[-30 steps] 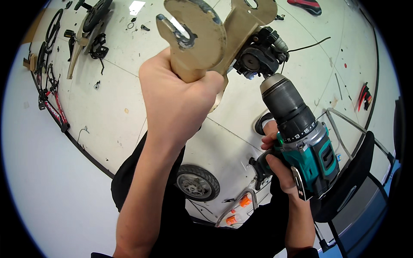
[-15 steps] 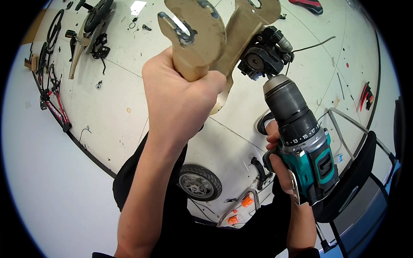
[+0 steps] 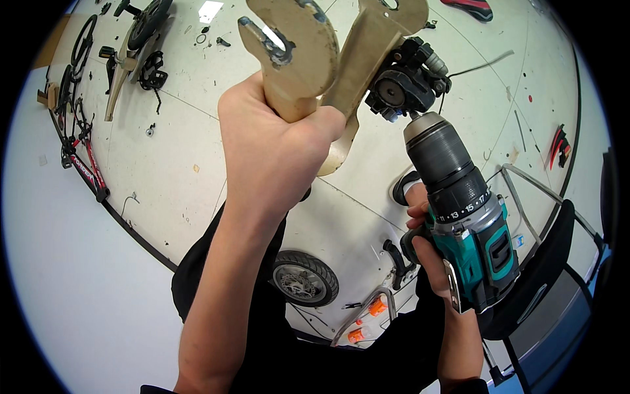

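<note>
My left hand (image 3: 279, 141) is closed around one leg of a worn beige fork (image 3: 298, 62) with slotted, chipped ends, held up off the floor. A black brake caliper (image 3: 403, 82) is attached to the fork's other leg, and a thin cable sticks out from it to the right. My right hand (image 3: 430, 259) grips a teal and black cordless drill (image 3: 466, 223) from its left side, partly hidden behind the drill body. The drill's chuck points up at the caliper's lower edge, where its bit seems to meet the caliper; the exact contact is too small to tell.
A small wheel with a tyre (image 3: 305, 279) lies on the floor below my left arm. Bicycle parts and a red frame (image 3: 85, 161) line the left wall. A black chair (image 3: 538, 269) stands at right. Orange-labelled bottles (image 3: 357, 335) and scattered small parts lie around.
The fork end in my left hand has tilted slightly leftward. The caliper and drill have shifted a little to the right together, and the cable catches more light.
</note>
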`<state>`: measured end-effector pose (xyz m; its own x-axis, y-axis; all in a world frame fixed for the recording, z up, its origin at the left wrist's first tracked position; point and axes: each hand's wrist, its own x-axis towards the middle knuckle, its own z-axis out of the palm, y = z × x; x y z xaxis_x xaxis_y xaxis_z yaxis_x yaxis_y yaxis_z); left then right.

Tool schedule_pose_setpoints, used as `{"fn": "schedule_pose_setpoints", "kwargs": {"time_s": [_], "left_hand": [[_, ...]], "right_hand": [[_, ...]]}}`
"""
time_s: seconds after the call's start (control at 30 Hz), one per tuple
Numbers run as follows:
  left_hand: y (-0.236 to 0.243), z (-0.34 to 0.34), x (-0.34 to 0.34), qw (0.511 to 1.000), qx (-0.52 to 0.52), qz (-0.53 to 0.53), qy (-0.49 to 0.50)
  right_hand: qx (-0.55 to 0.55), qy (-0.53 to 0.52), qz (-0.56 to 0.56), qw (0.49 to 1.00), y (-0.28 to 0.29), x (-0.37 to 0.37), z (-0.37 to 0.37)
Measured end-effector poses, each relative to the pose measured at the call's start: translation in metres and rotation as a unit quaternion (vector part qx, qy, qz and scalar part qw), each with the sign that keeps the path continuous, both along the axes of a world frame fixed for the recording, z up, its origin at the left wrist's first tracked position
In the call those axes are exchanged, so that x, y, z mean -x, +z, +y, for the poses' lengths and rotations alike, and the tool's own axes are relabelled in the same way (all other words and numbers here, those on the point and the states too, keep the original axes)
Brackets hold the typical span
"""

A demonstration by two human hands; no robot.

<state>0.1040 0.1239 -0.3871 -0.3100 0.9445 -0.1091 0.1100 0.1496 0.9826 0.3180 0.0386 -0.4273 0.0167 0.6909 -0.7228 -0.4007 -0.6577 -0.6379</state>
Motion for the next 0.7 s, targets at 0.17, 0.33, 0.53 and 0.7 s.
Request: {"fn": "schedule_pose_setpoints", "kwargs": {"time_s": [0.17, 0.33, 0.53, 0.7], "left_hand": [[0.003, -0.002, -0.002, 1.0, 0.002, -0.001, 0.015], [0.005, -0.005, -0.002, 0.999, 0.026, -0.026, 0.01], [0.0, -0.006, -0.006, 0.999, 0.022, -0.037, 0.01], [0.003, -0.007, -0.003, 0.999, 0.02, -0.033, 0.023]], "right_hand": [[0.052, -0.059, 0.075, 0.994, -0.007, -0.004, 0.003], [-0.052, 0.054, -0.027, 0.997, 0.004, 0.002, 0.005], [-0.199, 0.184, -0.138, 0.952, 0.012, 0.007, 0.009], [-0.307, 0.26, -0.182, 0.897, 0.005, 0.004, 0.014]]}}
